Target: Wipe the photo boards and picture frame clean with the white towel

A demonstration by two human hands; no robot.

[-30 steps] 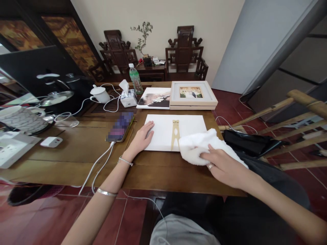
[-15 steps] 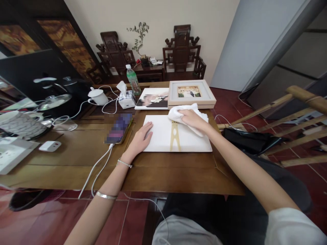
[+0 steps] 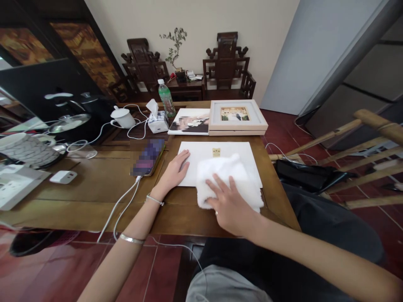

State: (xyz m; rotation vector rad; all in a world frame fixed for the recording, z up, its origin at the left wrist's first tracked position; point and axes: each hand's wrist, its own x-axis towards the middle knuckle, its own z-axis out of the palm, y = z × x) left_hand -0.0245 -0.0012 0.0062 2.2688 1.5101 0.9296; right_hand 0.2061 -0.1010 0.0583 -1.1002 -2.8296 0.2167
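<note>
A white rectangular panel lies flat on the wooden table in front of me. My left hand rests on its left edge, fingers stretched out, holding nothing. My right hand has hold of a white towel, its bent fingers pressed into the cloth. The towel covers the panel's right middle and hangs over its near edge onto the table. Above the towel, the end of a yellowish metal piece shows on the panel; its remainder is hidden under the cloth.
Behind the panel lie a photo panel and a framed picture. To the left are a phone on a charging cable, a tissue box, a green-labelled bottle, a lidded cup and a power strip.
My right hand has pulled the towel towards me, from the panel's far edge past its near edge. The far end of the metal piece is now uncovered. My left hand stays put.
</note>
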